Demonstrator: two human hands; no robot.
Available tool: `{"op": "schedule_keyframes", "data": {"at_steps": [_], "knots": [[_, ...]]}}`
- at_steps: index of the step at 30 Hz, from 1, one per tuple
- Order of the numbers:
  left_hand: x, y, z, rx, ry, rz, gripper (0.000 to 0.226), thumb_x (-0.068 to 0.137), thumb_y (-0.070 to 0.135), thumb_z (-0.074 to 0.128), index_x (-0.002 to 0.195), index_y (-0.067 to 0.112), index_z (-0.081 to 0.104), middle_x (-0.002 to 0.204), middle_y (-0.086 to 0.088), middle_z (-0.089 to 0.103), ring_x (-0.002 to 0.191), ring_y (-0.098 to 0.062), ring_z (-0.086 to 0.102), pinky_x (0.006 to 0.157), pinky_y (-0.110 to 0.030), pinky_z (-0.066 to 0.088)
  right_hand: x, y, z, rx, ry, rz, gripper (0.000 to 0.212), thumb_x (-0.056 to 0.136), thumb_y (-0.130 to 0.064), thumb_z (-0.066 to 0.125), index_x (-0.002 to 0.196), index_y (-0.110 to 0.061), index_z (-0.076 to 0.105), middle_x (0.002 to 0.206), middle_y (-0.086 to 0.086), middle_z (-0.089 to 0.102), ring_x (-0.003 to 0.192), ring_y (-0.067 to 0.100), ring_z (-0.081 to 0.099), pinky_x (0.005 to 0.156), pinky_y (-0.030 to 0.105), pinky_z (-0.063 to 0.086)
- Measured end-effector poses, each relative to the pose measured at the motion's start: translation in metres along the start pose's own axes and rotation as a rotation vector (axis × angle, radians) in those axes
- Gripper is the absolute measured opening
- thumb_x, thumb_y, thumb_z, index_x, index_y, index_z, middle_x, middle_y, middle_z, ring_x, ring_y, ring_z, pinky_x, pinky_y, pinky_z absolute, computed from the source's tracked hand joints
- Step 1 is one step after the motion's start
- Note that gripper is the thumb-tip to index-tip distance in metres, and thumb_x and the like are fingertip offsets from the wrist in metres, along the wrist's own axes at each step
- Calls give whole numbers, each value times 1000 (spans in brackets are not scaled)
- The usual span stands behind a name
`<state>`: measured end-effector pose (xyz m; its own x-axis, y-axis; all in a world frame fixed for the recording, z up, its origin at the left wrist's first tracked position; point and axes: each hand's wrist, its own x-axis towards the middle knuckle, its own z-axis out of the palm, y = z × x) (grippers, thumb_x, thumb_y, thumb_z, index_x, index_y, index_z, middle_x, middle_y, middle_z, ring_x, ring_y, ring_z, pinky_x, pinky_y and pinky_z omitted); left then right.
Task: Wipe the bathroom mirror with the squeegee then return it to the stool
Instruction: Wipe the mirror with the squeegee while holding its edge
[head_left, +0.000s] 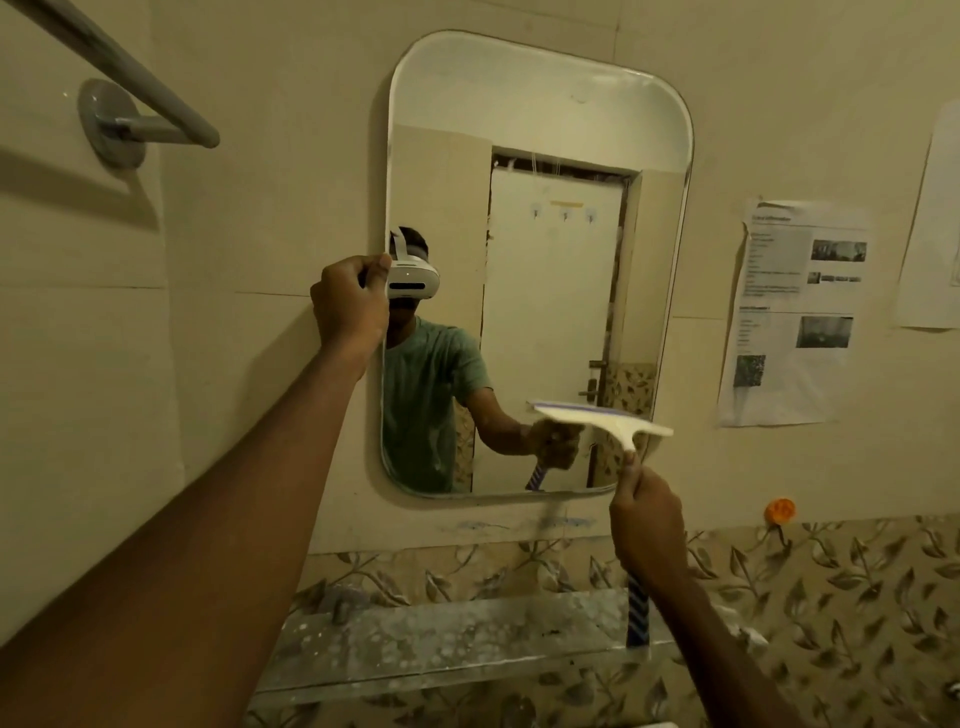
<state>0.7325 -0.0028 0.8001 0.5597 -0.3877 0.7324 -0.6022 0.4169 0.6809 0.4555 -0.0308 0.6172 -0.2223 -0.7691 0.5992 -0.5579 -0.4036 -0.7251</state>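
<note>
- Our left hand (349, 304): fingers clenched on the mirror's (540, 130) left edge.
- Our right hand (649, 522): fingers grasping the squeegee (605, 423), blade against the lower glass.

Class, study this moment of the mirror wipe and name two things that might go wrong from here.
1. The left hand grips the mirror by its left edge; pulling there might shift it on the wall.
2. The squeegee, in the right hand, sits low on the right, above the glass shelf; a fast downstroke may run off the glass and hit the shelf.
</note>
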Motion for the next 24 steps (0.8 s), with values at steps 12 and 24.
{"op": "schedule_keyframes", "data": {"at_steps": [12,24], "knots": [[-1,2,-3,10,-30,1,37,98,32,53,114,2,68,110,-17,71,102,-29,66,78,-28,47,55,-59,-40,56,23,-134,45,104,-38,29,79,-10,56,72,8,61,61,24,59,54,35,52],[7,5,-6,39,-77,-2,36,99,31,51,117,3,67,114,-19,69,109,-33,63,80,-31,44,-6,-18,-13,-30,-13,-35,46,103,-37,29,70,-16,53,59,1,55,50,13,50,45,25,35]]}}
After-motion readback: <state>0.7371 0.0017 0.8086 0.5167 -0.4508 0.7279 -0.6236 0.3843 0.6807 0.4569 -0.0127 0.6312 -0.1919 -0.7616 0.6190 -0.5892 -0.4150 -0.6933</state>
